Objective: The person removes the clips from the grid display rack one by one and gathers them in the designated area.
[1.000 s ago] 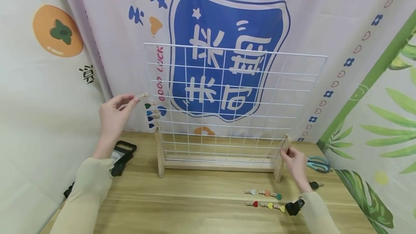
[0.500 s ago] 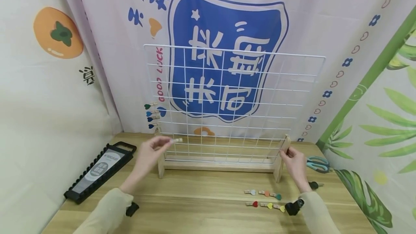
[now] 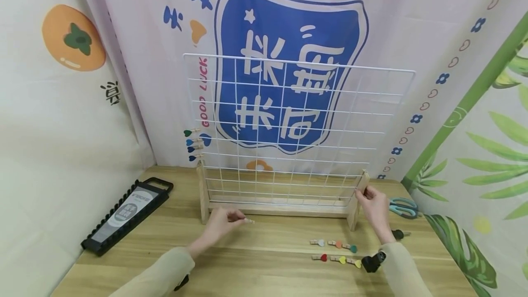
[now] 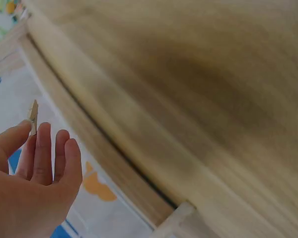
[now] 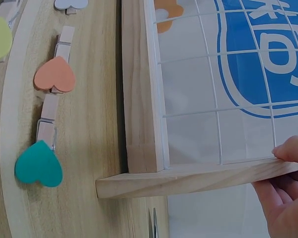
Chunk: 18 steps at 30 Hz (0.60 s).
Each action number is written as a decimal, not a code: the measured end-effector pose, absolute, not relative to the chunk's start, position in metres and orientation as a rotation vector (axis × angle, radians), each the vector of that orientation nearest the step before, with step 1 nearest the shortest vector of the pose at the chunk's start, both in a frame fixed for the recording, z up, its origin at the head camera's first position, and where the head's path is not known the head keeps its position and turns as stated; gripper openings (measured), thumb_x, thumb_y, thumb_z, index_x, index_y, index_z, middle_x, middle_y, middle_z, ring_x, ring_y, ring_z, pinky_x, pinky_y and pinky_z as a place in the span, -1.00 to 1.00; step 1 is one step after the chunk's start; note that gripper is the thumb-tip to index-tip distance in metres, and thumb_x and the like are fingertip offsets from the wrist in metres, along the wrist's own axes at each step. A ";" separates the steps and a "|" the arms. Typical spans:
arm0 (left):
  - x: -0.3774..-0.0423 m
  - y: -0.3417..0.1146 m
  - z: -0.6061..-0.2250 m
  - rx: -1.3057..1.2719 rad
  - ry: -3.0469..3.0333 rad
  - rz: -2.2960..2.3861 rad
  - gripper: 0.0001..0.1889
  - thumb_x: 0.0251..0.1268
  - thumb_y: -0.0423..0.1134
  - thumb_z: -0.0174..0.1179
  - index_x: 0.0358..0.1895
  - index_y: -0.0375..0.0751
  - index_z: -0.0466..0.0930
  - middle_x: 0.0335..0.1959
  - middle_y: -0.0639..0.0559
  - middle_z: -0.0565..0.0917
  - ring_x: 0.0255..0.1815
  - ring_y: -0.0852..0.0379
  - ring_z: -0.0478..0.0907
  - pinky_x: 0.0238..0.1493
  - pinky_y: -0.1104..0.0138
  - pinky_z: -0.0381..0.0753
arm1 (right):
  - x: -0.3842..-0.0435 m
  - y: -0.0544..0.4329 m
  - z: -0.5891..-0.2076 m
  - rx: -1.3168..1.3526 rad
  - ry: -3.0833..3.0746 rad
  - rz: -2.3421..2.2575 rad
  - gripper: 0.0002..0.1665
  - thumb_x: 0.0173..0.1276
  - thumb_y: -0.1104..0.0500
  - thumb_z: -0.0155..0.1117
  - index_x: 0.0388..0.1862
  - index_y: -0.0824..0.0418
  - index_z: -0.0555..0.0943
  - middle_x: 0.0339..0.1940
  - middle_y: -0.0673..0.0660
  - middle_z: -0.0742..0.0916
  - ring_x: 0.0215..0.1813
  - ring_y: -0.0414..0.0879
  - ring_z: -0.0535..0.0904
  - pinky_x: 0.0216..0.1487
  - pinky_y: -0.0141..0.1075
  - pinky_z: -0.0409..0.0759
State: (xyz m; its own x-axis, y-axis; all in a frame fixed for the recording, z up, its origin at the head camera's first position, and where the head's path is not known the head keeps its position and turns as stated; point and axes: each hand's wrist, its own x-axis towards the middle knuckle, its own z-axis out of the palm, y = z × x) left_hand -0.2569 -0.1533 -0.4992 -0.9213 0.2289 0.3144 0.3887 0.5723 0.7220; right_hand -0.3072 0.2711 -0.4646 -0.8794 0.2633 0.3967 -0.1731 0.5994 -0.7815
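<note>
My left hand [image 3: 220, 226] is low over the table in front of the wooden stand's base bar [image 3: 280, 211], pinching a small wooden clothespin [image 3: 250, 221] between thumb and fingers. In the left wrist view that clothespin [image 4: 34, 111] points up from the fingertips. With thumb and curled fingers, my right hand [image 3: 374, 205] grips the right wooden post [image 5: 188, 183] of the stand. A white wire grid [image 3: 286, 62] stands upright in it. Along the grid's left edge hang several clothespins with hearts, one dark green [image 3: 188, 133], the others blue [image 3: 189, 142].
Two rows of heart clothespins lie at the front right, among them white [image 3: 320, 243], orange [image 3: 338, 244], teal [image 3: 353, 249] and red [image 3: 323, 257]. Scissors [image 3: 404, 208] lie at the far right. A black rack [image 3: 128, 214] lies at the left. A printed curtain hangs behind.
My left hand has come down and to the right from beside the grid's left edge to low over the table, a clothespin still pinched. The right hand keeps its grip on the post.
</note>
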 end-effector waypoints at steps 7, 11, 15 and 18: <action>-0.255 -0.141 -0.513 -0.538 -2.694 -1.168 -0.94 0.13 -0.34 0.41 -0.41 -0.24 0.74 -0.48 -0.03 0.77 -0.52 0.30 0.59 -0.46 0.55 0.55 | -0.307 0.270 -0.464 -0.099 -2.374 1.234 -0.81 0.39 0.29 0.25 -0.25 0.45 0.68 -0.14 0.44 0.77 -0.38 -0.69 0.44 -0.38 -0.78 0.46; -0.255 -0.135 -0.515 -0.538 -2.717 -1.146 -0.93 0.12 -0.33 0.42 -0.41 -0.25 0.73 -0.48 -0.04 0.77 -0.54 0.31 0.57 -0.47 0.56 0.55 | -0.307 0.270 -0.464 -0.109 -2.377 1.252 -0.80 0.39 0.29 0.25 -0.20 0.46 0.68 -0.09 0.45 0.77 -0.36 -0.72 0.43 -0.35 -0.81 0.45; -0.257 -0.133 -0.518 -0.560 -2.728 -1.074 -0.94 0.11 -0.35 0.42 -0.42 -0.25 0.73 -0.47 -0.04 0.77 -0.53 0.29 0.59 -0.47 0.56 0.56 | -0.308 0.270 -0.464 -0.100 -2.370 1.267 -0.81 0.39 0.30 0.24 -0.20 0.46 0.68 -0.09 0.45 0.76 -0.35 -0.71 0.44 -0.34 -0.81 0.46; -0.257 -0.133 -0.521 -0.580 -2.750 -1.007 -0.95 0.09 -0.35 0.43 -0.42 -0.23 0.75 -0.46 -0.02 0.78 -0.51 0.27 0.62 -0.45 0.55 0.58 | -0.308 0.270 -0.464 -0.099 -2.372 1.257 -0.81 0.39 0.30 0.24 -0.21 0.46 0.68 -0.11 0.45 0.77 -0.36 -0.70 0.44 -0.35 -0.80 0.46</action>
State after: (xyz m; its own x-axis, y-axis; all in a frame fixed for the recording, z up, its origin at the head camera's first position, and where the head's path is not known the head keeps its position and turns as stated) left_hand -0.2572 -0.1330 -0.5210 -0.9128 0.3035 0.2734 0.4083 0.6989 0.5873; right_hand -0.3080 0.2703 -0.4639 -0.8956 0.2673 0.3557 -0.1441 0.5820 -0.8003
